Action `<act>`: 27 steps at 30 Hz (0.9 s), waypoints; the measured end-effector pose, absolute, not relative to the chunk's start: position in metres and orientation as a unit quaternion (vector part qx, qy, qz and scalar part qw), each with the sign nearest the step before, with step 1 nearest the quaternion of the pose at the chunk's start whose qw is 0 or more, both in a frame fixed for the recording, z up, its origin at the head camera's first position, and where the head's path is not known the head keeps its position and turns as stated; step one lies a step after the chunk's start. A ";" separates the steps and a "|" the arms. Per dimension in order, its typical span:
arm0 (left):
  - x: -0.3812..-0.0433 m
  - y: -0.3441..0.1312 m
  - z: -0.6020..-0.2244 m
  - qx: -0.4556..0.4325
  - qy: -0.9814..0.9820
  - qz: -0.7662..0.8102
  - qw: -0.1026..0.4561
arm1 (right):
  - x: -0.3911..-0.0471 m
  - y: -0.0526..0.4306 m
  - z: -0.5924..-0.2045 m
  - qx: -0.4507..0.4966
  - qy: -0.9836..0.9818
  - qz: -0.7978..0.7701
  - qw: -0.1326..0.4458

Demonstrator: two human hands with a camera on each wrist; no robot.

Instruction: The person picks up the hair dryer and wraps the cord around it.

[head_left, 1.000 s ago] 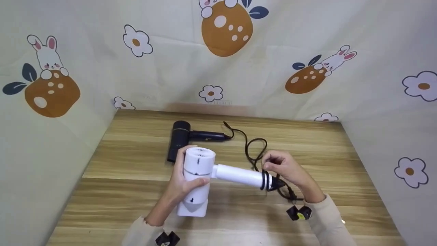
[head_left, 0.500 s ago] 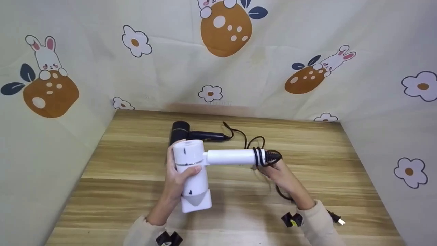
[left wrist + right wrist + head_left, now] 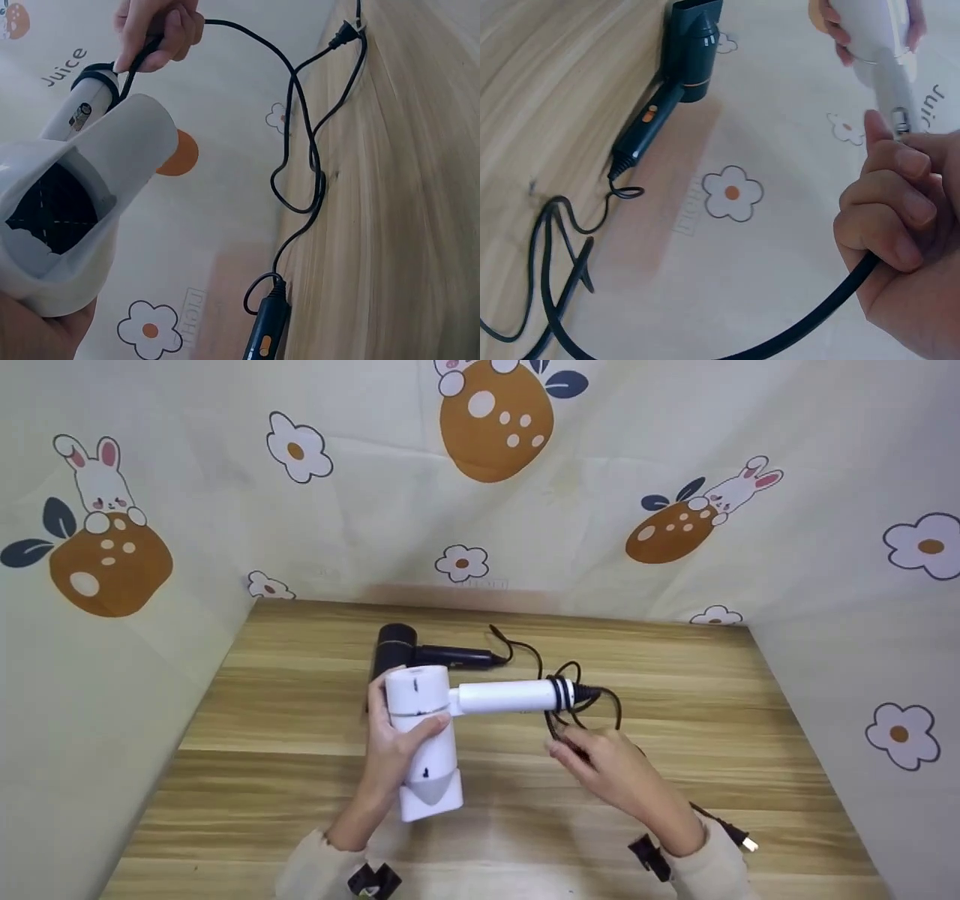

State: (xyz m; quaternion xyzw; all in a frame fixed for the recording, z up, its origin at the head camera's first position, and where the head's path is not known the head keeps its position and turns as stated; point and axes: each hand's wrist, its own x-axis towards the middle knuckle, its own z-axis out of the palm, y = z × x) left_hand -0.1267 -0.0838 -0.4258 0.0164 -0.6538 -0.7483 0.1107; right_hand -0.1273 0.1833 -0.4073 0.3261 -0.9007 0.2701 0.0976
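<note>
The left hand grips the white dryer, handle pointing rightward; the right hand, nearside of its tip, grips black cord.

"What stood beyond the hands?"

"A pale, lightly creased back wall, printed with rabbits, orange-brown fruits and white flowers; a pinkish patch lay low on it."

"And to either side of them?"

"A rabbit print on the left wall, flowers on the right wall, both pale."

"And underneath?"

"A wood-grained tabletop, banded light and dark, with a whitish sheen on the near side of the hands."
</note>
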 end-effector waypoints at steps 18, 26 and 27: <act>-0.132 -0.088 -0.437 -0.025 -0.729 -0.682 0.052 | -0.129 0.198 -0.372 0.375 -0.857 0.227 0.272; -0.128 -0.090 -0.436 -0.044 -0.741 -0.670 0.034 | -0.144 0.204 -0.376 0.348 -0.856 0.265 0.274; -0.128 -0.090 -0.435 -0.046 -0.741 -0.669 0.034 | -0.146 0.204 -0.376 0.343 -0.858 0.269 0.270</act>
